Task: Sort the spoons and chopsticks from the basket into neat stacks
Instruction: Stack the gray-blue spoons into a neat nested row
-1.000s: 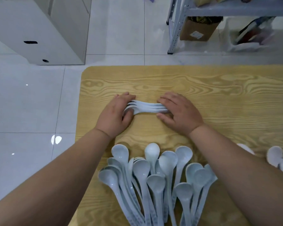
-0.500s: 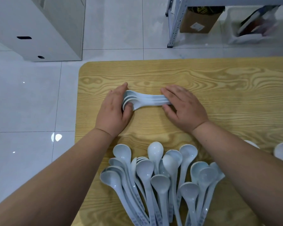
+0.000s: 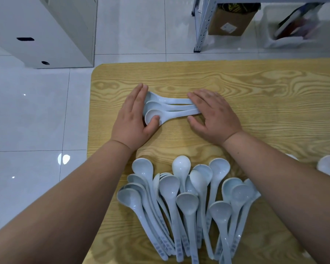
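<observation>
pushed too hard from the left, the three pale-blue plastic soup spoons (image 3: 168,108) lying side by side on the light wood-grain table (image 3: 255,88) would likely ride over each other and splay. the left hand (image 3: 131,119) stands on edge, straight fingers together against the bowls, thumb on the nearest bowl. the right hand (image 3: 215,115) lies flat on the handle ends, fingers close, thumb apart.

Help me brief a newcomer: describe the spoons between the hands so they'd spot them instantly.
On the wooden table, look beyond the fanned heap of spoons near the front edge. Three pale spoons lie sideways between the left hand and right hand. Unlike the heap, they sit aligned, bowls left, handles right.
</observation>
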Demonstrator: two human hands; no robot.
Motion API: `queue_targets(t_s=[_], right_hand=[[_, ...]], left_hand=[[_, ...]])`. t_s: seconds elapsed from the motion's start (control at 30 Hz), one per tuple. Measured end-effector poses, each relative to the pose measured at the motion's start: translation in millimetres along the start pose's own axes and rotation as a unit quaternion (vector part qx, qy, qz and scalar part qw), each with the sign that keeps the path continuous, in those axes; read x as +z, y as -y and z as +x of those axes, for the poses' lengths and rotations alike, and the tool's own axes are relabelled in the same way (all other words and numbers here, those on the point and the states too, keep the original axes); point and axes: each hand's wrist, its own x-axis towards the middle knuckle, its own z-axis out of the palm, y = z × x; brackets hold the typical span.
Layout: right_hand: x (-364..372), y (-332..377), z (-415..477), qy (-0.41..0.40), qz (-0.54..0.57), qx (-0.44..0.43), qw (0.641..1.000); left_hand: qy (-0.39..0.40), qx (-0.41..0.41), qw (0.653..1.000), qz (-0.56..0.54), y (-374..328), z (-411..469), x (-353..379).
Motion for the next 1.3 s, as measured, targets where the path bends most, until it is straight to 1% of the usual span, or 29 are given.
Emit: queue_targets(t_s=[0.13, 0.2, 0.27, 0.33, 0.37, 0.43, 0.47, 0.53, 0.6, 0.67, 0.73, 0.8, 0.83, 0.93, 1.0, 1.1, 1.2, 1.3], right_hand=[[-1.2, 1.5, 0.2, 0.005, -0.010, 0.001, 1.000], [-8.2, 6.0, -1.0, 0.038, -0.006, 0.004, 0.999], [-19.8, 9.7, 0.4, 0.090, 0.025, 0.030, 0.995], [-36.3, 13.8, 2.4, 0.145, 0.061, 0.066, 0.985], [-45.4, 18.2, 0.7, 0.154, 0.075, 0.080, 0.982], [-62.2, 33.6, -13.4, 0.130, 0.093, 0.100, 0.982], [-69.8, 44.8, -26.1, 0.101, 0.094, 0.098, 0.986], [-78.9, 73.8, -63.3, 0.033, 0.087, 0.072, 0.993], [-81.3, 109.3, -106.6, 0.004, 0.097, 0.073, 0.993], [-75.4, 143.3, -144.4, 0.019, 0.129, 0.109, 0.985], [-60.9, 173.8, -175.7, 0.082, 0.152, 0.142, 0.975], [-42.8, 197.4, -197.4, 0.146, 0.139, 0.153, 0.968], [-34.4, 205.3, -204.8, 0.163, 0.120, 0.155, 0.967], [-18.3, 218.6, -213.8, 0.164, 0.066, 0.150, 0.973], [-13.6, 223.4, -214.6, 0.154, 0.054, 0.148, 0.975], [-11.3, 227.7, -212.7, 0.155, 0.040, 0.143, 0.977], [-11.6, 236.1, -210.3, 0.158, 0.069, 0.125, 0.977], [-10.2, 254.8, -210.7, 0.214, 0.084, 0.075, 0.970]], left_hand=[[0.015, -0.005, 1.000, -0.001, -1.8, 0.2, 0.2], [0.035, -0.013, 0.999, -0.006, -8.6, -2.2, -6.5], [0.040, -0.044, 0.997, -0.040, -15.2, -6.1, -17.8], [0.001, -0.072, 0.995, -0.073, -18.6, -13.2, -33.8], [-0.026, -0.077, 0.993, -0.086, -19.4, -20.5, -42.5], [-0.056, -0.100, 0.985, -0.130, -22.6, -45.2, -58.4], [-0.052, -0.120, 0.980, -0.150, -24.4, -62.7, -64.7], [-0.019, -0.158, 0.974, -0.161, -27.4, -105.7, -71.3], [0.025, -0.194, 0.969, -0.151, -29.7, -149.8, -71.7], [0.058, -0.235, 0.960, -0.140, -33.0, -181.7, -68.4], [0.073, -0.255, 0.957, -0.120, -37.3, -197.9, -64.7], [0.074, -0.261, 0.955, -0.115, -38.8, -202.2, -62.8], [0.074, -0.265, 0.954, -0.121, -39.0, -201.3, -62.6], [0.089, -0.277, 0.946, -0.141, -37.8, -197.6, -67.5], [0.094, -0.292, 0.940, -0.151, -37.8, -200.1, -73.2], [0.070, -0.341, 0.916, -0.200, -36.6, -214.6, -82.9], [0.053, -0.381, 0.885, -0.262, -32.0, -238.8, -92.2], [0.056, -0.406, 0.857, -0.311, -31.6, -256.3, -100.0]])
